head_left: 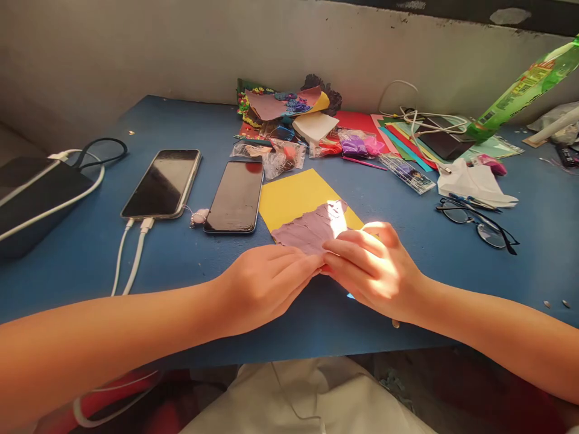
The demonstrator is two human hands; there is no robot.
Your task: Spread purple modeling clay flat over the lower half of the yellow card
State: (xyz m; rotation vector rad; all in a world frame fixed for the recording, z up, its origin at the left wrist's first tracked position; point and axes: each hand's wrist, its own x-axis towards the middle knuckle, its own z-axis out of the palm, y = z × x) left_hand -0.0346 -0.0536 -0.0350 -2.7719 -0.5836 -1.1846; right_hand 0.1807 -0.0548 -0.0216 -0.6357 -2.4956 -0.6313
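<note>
A yellow card point(294, 193) lies on the blue table in front of me, its lower part covered by a thin, uneven layer of purple modelling clay point(312, 226). Over the card's near edge, my left hand point(266, 280) and my right hand point(375, 265) meet at the fingertips. The fingers of both are pressed together. A trace of red shows between the fingertips, but what they hold is mostly hidden. Sunlight falls on my right hand and a patch of the clay.
Left of the card lie two phones point(160, 184) point(235, 196), one with white cables. Glasses point(479, 223) rest at right. Behind are bagged clay point(357, 143), coloured papers point(407, 144) and a tilted green bottle point(525, 90). A black box point(40, 199) stands far left.
</note>
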